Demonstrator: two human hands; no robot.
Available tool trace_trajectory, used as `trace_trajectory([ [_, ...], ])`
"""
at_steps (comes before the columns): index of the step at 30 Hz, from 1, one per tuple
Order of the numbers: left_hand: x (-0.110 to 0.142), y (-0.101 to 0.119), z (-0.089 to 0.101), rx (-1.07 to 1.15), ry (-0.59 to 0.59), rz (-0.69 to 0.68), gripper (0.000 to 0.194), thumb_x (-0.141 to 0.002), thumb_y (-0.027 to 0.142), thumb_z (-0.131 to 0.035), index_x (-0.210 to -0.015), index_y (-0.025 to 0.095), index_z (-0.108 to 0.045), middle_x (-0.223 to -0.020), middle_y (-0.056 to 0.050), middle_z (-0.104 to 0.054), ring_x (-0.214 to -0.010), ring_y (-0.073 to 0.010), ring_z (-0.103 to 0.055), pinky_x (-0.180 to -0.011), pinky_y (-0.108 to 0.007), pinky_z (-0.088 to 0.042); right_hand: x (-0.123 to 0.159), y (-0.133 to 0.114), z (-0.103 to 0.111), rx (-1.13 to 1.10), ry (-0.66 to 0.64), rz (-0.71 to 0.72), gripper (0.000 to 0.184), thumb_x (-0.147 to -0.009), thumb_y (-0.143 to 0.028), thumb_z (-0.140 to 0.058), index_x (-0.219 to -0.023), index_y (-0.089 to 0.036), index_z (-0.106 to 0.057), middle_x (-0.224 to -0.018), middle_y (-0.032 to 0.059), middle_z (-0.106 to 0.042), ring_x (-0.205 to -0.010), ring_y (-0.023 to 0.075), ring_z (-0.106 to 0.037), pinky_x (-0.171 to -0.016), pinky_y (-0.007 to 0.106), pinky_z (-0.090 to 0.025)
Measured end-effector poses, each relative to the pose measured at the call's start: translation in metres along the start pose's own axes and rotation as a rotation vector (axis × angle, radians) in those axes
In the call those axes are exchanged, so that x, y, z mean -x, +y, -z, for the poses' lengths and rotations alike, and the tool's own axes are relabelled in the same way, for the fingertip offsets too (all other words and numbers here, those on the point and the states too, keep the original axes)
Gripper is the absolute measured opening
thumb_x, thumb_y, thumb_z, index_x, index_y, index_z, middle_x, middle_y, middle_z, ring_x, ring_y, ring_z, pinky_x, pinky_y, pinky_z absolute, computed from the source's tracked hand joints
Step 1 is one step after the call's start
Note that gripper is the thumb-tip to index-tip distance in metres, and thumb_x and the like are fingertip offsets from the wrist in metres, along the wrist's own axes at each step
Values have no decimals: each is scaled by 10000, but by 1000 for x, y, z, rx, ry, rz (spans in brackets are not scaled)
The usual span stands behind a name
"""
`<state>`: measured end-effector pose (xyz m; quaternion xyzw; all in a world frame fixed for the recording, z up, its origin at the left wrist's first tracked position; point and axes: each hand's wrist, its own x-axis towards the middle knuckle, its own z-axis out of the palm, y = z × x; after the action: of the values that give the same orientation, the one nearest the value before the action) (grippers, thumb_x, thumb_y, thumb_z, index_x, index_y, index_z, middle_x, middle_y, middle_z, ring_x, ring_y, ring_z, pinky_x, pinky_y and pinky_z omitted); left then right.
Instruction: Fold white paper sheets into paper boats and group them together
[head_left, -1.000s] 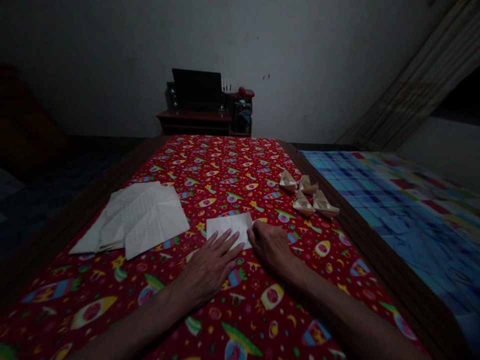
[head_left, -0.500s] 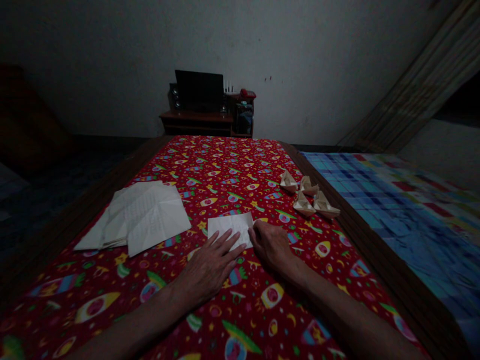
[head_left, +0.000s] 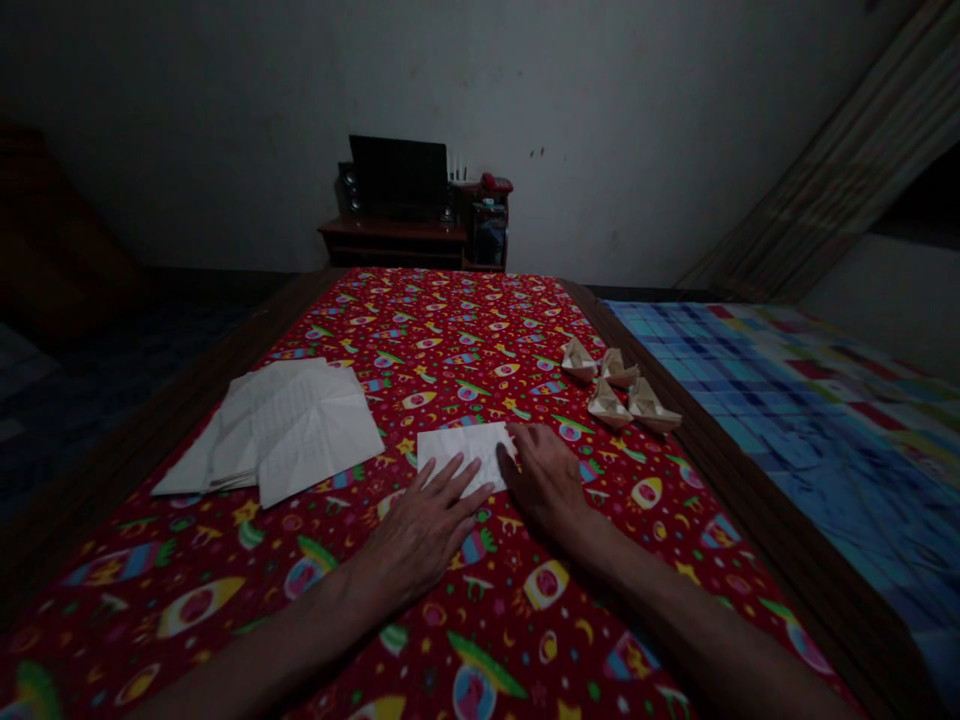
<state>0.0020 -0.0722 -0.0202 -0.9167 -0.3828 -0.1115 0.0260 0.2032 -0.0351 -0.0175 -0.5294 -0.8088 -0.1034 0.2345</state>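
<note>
A small white folded paper (head_left: 461, 443) lies flat on the red patterned cloth in front of me. My left hand (head_left: 424, 520) rests flat across its lower part, fingers spread. At the paper's right edge is my right hand (head_left: 546, 480), with bent fingers; its thumb and forefinger are at the edge near the upper right corner. Further left sits a stack of creased paper sheets (head_left: 311, 425), with faint print on the top one. Several folded paper boats (head_left: 609, 405) stand grouped to the right.
The red cloth (head_left: 450, 340) covers the middle of a brown surface (head_left: 757, 500). A desk (head_left: 394, 232) with a dark monitor (head_left: 399, 172), speakers and a red telephone (head_left: 495, 184) stands against the far wall. A blue checked cloth (head_left: 720, 400) lies on the right.
My right hand has loosened from a tight curl; its forefinger has moved up to the paper's upper right corner. My left hand stays flat on the paper. The camera view has shifted slightly.
</note>
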Motion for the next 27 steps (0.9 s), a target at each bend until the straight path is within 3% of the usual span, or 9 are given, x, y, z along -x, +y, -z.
trace_trajectory([
  [3, 1, 2, 3, 26, -6, 13, 359, -934, 242, -389, -1282, 237, -477, -1419, -79, -407, -1351, -271, -284, -1069, -510, -302, 7, -8, 0, -28, -1, 201, 367, -911, -199, -407, -1258, -108, -482, -1253, 176, -537, -1135, 256, -491, -931, 412, -399],
  [5, 5, 1, 4, 36, 2, 13, 336, -935, 259, -392, -1249, 228, -507, -1410, -76, -419, -1361, -260, -265, -1082, -501, -286, 19, -13, 1, -119, -119, 377, 399, -918, -156, -380, -1309, -104, -440, -1314, 144, -509, -1205, 219, -458, -994, 380, -396],
  [8, 14, -4, 5, 24, 28, -20, 398, -935, 247, -392, -1332, 246, -416, -1449, -53, -367, -1361, -239, -268, -1082, -473, -298, 38, -10, 7, -180, -221, 402, 560, -928, -346, -425, -1406, -82, -301, -1431, 146, -367, -1349, 243, -274, -1066, 413, -352],
  [11, 25, -10, 6, -3, 22, -26, 449, -943, 235, -371, -1388, 279, -329, -1452, -22, -364, -1340, -216, -318, -1062, -438, -333, 50, 0, 18, -191, -273, 411, 599, -922, -387, -437, -1424, -103, -275, -1454, 150, -321, -1365, 243, -240, -1083, 422, -337],
  [15, 38, -15, 7, -16, 25, 18, 441, -951, 260, -362, -1391, 272, -331, -1432, -12, -396, -1333, -194, -333, -1061, -399, -332, 53, 8, 25, -183, -281, 393, 563, -929, -374, -426, -1409, -103, -314, -1452, 140, -328, -1359, 242, -254, -1087, 416, -337],
  [20, 50, -21, 8, -78, 36, 59, 425, -946, 281, -376, -1370, 254, -372, -1395, -21, -450, -1278, -198, -416, -1045, -416, -341, 49, 0, 21, -197, -187, 361, 460, -935, -321, -417, -1338, -100, -423, -1381, 133, -444, -1319, 234, -341, -1077, 414, -353],
  [24, 35, -27, 15, -106, 60, 59, 321, -933, 253, -392, -1208, 215, -553, -1270, -41, -577, -1182, -226, -503, -1046, -460, -325, 35, -6, 16, -145, -156, 366, 273, -939, -264, -405, -1097, -118, -574, -1154, 125, -616, -1112, 222, -544, -998, 385, -423],
  [27, 12, -29, 22, -68, 24, 35, 329, -908, 255, -428, -1206, 172, -541, -1230, -88, -587, -1134, -231, -523, -991, -402, -403, 25, -5, 12, -78, -176, 455, 207, -936, -220, -404, -1050, -140, -558, -1092, 111, -627, -1025, 206, -571, -961, 380, -437],
])
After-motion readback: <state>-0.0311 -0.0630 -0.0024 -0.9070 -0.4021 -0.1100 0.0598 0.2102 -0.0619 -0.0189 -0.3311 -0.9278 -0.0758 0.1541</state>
